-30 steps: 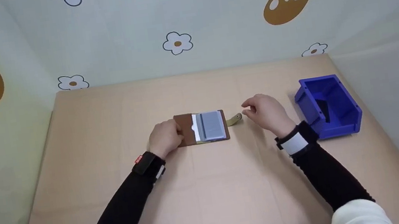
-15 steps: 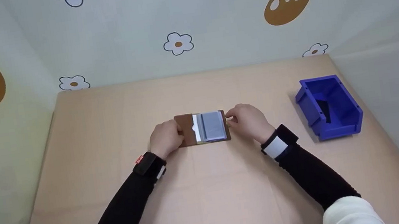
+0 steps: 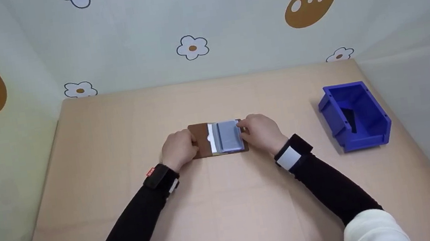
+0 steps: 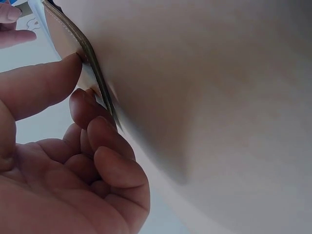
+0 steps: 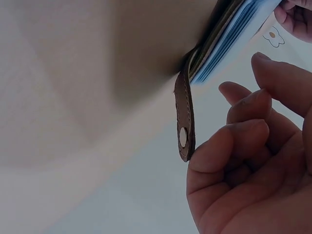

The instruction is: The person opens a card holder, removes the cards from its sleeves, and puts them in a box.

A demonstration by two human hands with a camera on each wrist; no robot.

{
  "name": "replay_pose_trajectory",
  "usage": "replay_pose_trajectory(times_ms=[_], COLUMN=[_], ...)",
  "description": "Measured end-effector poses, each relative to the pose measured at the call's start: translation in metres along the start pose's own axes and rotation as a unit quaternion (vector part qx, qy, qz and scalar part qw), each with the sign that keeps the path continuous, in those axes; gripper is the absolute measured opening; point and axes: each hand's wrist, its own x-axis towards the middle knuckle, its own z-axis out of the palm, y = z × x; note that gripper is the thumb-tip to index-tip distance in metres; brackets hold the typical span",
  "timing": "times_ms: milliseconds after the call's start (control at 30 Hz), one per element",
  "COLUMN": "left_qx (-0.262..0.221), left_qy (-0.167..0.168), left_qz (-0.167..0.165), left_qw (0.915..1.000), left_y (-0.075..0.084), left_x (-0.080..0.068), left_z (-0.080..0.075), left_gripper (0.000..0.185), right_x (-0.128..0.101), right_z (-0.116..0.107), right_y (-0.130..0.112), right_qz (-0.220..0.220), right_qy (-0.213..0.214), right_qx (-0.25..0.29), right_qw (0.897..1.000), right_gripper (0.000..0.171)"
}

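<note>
A brown card wallet (image 3: 200,137) lies unfolded on the table, with a stack of clear plastic card sleeves (image 3: 229,136) on its right half and a white strip beside them. My left hand (image 3: 177,149) pinches the wallet's left edge between thumb and index finger, as the left wrist view shows. At the right edge is my right hand (image 3: 264,132), its fingertips close over the sleeves. In the right wrist view its fingers are loosely bent, with a gap between thumb and index finger. A strap (image 5: 184,109) with a metal snap (image 5: 183,137) sticks out past that hand's fingers.
A blue plastic bin (image 3: 365,143) stands at the right side of the table (image 3: 212,221), with a dark flat piece (image 3: 349,119) inside. Behind the table hangs a pale curtain (image 3: 144,33) printed with flowers and rabbits.
My right hand has moved left from beyond the strap to the sleeves' right edge. The left hand keeps its place on the wallet.
</note>
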Motion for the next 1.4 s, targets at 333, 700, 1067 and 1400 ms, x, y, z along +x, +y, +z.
replay_pose_trajectory(times_ms=[333, 700, 1067, 1400], left_qx=[-0.013, -0.006, -0.008, -0.005], left_qy=[-0.006, -0.003, -0.001, -0.001], left_qz=[-0.008, -0.004, -0.005, -0.004], left_qw=[0.9999, 1.0000, 1.0000, 1.0000], left_y=[0.001, 0.001, 0.001, 0.001], left_x=[-0.002, -0.002, -0.002, 0.000], left_z=[0.000, 0.000, 0.000, 0.000], left_gripper=[0.018, 0.013, 0.016, 0.019], right_x=[0.003, 0.002, 0.003, 0.007], right_z=[0.009, 0.011, 0.012, 0.015], right_y=[0.002, 0.000, -0.002, -0.009], right_qz=[0.006, -0.001, -0.004, -0.019], right_qy=[-0.017, -0.009, -0.009, -0.007], right_qx=[-0.026, -0.023, -0.037, -0.051], right_qw=[1.000, 1.000, 0.999, 0.998], right_gripper=[0.029, 0.027, 0.024, 0.023])
